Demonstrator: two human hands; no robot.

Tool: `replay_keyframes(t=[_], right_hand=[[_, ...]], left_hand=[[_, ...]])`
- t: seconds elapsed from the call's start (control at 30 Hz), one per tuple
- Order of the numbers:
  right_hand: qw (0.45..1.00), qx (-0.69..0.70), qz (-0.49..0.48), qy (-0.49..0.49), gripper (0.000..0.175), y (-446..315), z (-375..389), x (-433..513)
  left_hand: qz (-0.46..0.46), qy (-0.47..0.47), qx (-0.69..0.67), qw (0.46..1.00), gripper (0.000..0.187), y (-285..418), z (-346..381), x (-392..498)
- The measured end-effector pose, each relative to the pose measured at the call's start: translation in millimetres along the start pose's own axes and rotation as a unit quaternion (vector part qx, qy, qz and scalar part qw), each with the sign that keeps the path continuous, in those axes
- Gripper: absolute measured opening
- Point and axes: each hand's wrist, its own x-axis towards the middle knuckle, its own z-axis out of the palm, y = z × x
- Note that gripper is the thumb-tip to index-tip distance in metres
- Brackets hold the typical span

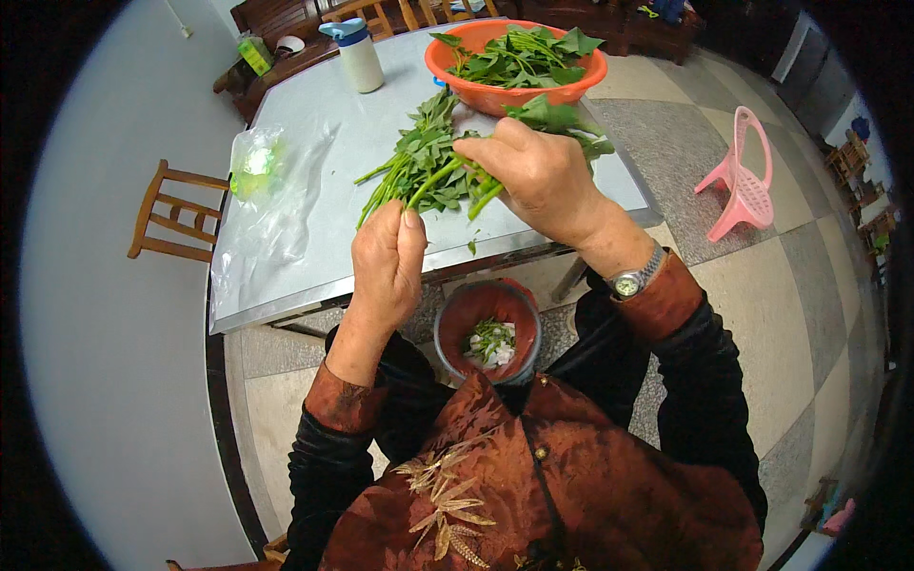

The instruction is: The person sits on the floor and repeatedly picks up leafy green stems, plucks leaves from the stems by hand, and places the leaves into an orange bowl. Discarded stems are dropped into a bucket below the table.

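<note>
My right hand point(535, 175) grips leafy green stems point(485, 202), their leaves spreading out past the knuckles toward the orange basin. The lower end of one green stem point(433, 184) is pinched between the thumb and fingers of my left hand point(389, 260). Behind my hands, a pile of leafy greens point(428, 146) lies on the table, stems pointing toward the left. An orange plastic basin point(464, 89) at the table's far right corner holds more heart-shaped leaves and stems point(518, 57). A few leaf scraps lie close to the near edge.
The metal-edged table point(328, 193) bears a clear plastic bag point(275, 207) and a white bottle with a blue lid point(360, 64). Between my knees stands a lined bin point(450, 321) with stem scraps and white bits. A wooden chair point(178, 221) and pink plastic chair point(746, 193) flank the table.
</note>
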Motion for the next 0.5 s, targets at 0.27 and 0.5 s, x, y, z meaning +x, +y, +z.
replay_keyframes(t=[0.27, 0.5], right_hand=[[0.997, -0.05, -0.055, -0.003, 0.008, 5.4, -9.0, 18.3], [0.97, 0.146, 0.139, -0.137, 0.02, -1.9, 4.5, 7.8]], left_hand=[[-0.002, 0.036, 0.077, 0.996, 0.027, -2.4, 16.6, 0.5], [0.03, 0.068, 0.151, 0.986, 0.023, -1.5, 30.6, -0.7]])
